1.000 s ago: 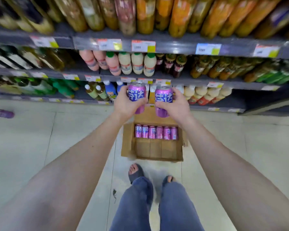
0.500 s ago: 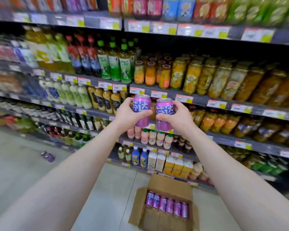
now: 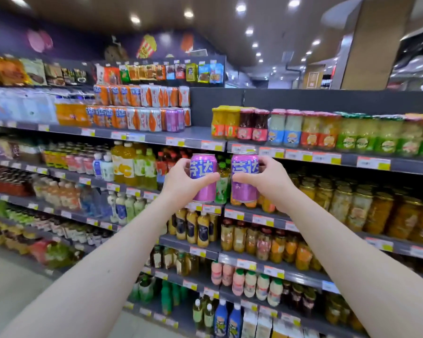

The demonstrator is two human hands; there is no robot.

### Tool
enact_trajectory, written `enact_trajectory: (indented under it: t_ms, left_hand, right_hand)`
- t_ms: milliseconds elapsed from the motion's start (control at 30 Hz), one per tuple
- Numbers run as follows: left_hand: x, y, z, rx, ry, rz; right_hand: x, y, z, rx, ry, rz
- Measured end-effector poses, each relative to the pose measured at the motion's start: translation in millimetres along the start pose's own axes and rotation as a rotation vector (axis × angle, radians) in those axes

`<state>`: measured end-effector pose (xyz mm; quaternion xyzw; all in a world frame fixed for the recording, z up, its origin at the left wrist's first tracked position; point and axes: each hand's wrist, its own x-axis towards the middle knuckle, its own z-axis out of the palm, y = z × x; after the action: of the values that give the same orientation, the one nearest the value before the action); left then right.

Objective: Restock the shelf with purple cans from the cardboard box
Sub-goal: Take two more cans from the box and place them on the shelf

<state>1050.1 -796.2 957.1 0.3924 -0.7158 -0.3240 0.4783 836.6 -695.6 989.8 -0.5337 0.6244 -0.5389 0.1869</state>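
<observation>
While left hand [image 3: 181,184] and right hand [image 3: 272,185] each curl fingers [image 3: 266,162] round an upright purple metal drink can [image 3: 204,192], both cans hover before the grey shelf [image 3: 198,135]. Probably full, stiff, slick: mid-body grips suit.

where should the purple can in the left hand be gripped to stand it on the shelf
Around the middle of its side wall, from its left, as the left hand does. The purple can is an upright cylinder, so that leaves its flat base free to land.
</observation>
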Motion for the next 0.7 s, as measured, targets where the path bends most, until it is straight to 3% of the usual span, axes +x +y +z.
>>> enact_trajectory:
  t_ms: [333, 700]
  left_hand:
    - [103.4, -33.0, -144.4, 0.009, -0.006, 0.09]
    - [197.0, -93.3, -230.2, -0.051, -0.032, 0.095]
  right_hand:
    - [91.0, -84.1, 141.3, -0.057, 0.152, -0.07]
    - [176.0, -114.1, 248.2, -0.033, 0.136, -0.093]
